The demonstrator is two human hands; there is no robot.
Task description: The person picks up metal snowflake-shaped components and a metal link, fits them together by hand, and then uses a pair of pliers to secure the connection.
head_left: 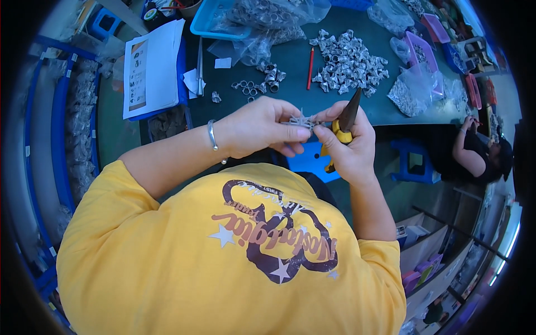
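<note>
Between the thumb and fingers of my left hand (pixel 254 127) is a small spiky silver-grey metal piece (pixel 301 120), held just off the table's near edge. My right hand (pixel 357 146) is closed around long-nose pliers (pixel 349 114) with yellow handles, their dark jaws pointing up and away. The right thumb and fingertip also pinch the metal piece's right end. Beyond the hands, a heap of silver ring-like castings (pixel 349 62) lies on the green table (pixel 290 103). A red pencil (pixel 310 68) rests left of the heap, near several loose rings (pixel 248 87).
Paper sheets (pixel 153 70) lie on a blue holder at left, near metal tweezers (pixel 200 67). A light-blue tray (pixel 218 29) and bagged metal parts (pixel 273 17) stand at the back. Pink bins (pixel 419 47) line the right. Another person (pixel 474 148) sits far right, near a blue stool (pixel 413 162).
</note>
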